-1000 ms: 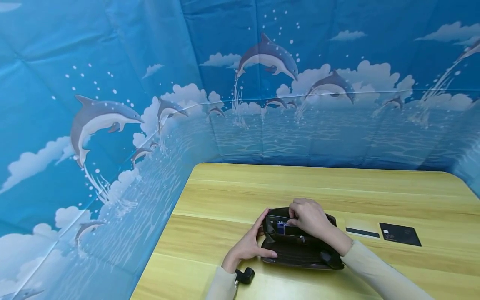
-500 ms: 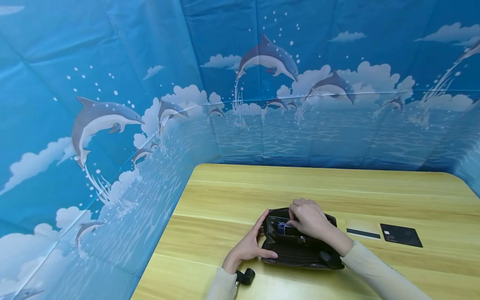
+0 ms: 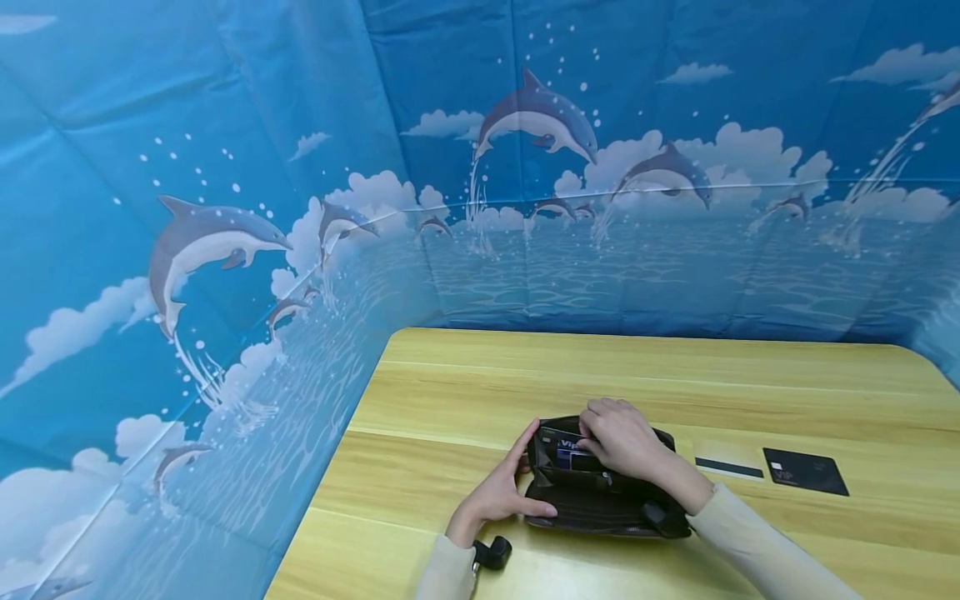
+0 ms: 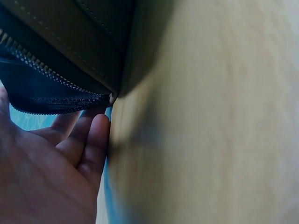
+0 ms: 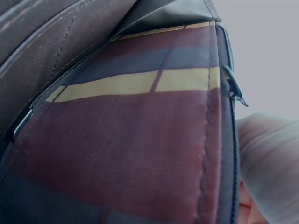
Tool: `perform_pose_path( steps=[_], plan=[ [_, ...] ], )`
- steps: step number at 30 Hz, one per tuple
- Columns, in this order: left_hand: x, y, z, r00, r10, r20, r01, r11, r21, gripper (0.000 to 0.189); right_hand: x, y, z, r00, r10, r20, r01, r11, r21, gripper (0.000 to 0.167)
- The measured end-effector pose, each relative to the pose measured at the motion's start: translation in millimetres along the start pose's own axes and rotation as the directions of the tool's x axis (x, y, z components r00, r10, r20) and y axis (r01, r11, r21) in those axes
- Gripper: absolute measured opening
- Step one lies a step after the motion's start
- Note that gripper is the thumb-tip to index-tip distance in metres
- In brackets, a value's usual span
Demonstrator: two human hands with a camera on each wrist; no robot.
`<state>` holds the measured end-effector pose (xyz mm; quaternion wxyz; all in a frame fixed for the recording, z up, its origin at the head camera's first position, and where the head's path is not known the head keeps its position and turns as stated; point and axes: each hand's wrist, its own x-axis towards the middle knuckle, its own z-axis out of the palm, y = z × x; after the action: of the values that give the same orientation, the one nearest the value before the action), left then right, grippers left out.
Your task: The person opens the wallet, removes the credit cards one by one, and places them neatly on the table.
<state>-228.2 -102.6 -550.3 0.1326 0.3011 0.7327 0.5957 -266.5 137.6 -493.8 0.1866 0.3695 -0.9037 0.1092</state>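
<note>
A dark brown zip-around wallet (image 3: 577, 508) lies open on the table. My left hand (image 3: 498, 492) holds its left end, thumb over the front edge and fingers along the back; in the left wrist view those fingers (image 4: 96, 140) touch the zipper corner. My right hand (image 3: 622, 437) reaches into the back half, its fingers bent at a dark card (image 3: 567, 446) marked "Vip" that sits in the slots. The fingertips seem to pinch this card, though the hand partly covers them. The right wrist view shows the wallet's plaid lining (image 5: 121, 144) and a zipper pull (image 5: 236, 88).
Right of the wallet, a pale card with a black stripe (image 3: 729, 468) and a black VIP card (image 3: 806, 472) lie flat on the wooden table (image 3: 420, 400). A small black device (image 3: 493, 553) is at my left wrist. A dolphin-print curtain (image 3: 337, 208) surrounds the table.
Both hands and the wallet keep nearly the same position. The whole head view has shifted very slightly.
</note>
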Motion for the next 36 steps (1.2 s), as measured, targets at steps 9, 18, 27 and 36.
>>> perform_pose_path(
  steps=[9,18,27,36],
  plan=[
    [-0.4,0.1,0.8,1.000,-0.007,-0.002,0.007,1.000,-0.006,0.112,-2.5,3.8,3.3,0.999,0.037,-0.019,-0.035,0.996,0.083,0.032],
    [-1.2,0.6,1.1,1.000,-0.010,-0.005,0.010,1.000,-0.002,0.112,-3.1,6.1,1.5,0.993,0.116,-0.019,-0.110,0.972,0.207,0.033],
    [-1.0,-0.3,0.7,1.000,-0.005,-0.006,0.006,1.000,0.004,0.112,-3.4,7.0,3.0,0.979,0.204,-0.007,-0.193,0.935,0.298,0.031],
    [-0.5,-1.3,0.7,1.000,0.013,-0.010,-0.013,1.000,0.009,0.112,-4.3,8.4,4.7,0.968,0.246,-0.037,-0.219,0.913,0.344,0.028]
  ],
)
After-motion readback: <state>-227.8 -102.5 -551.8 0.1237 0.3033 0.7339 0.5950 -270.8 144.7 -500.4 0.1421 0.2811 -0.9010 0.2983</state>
